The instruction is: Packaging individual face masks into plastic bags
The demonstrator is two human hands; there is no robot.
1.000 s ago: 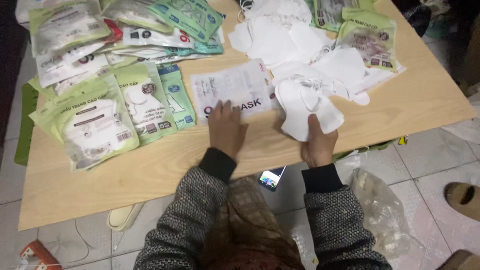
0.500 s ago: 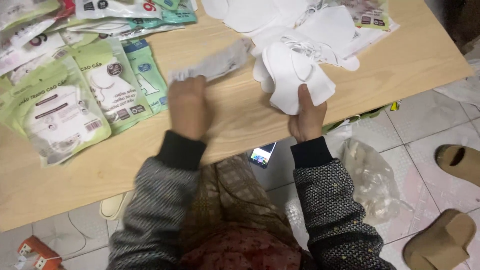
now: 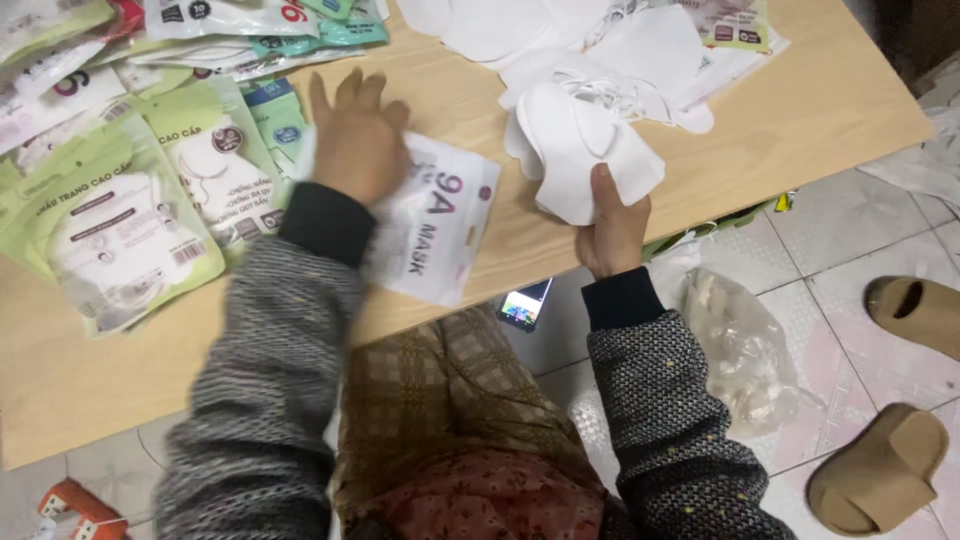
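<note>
White mask packet point(image 3: 432, 232) now flat under the left hand point(image 3: 355, 135), nearer the table edge.

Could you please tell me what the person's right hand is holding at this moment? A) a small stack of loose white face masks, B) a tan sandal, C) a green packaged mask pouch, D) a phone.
A: the right hand grips a small stack of loose white face masks at its lower edge over the wooden table, while the left hand rests on a flat white pouch.

Tan slippers point(image 3: 900, 400) and a phone point(image 3: 525, 303) below.
</note>
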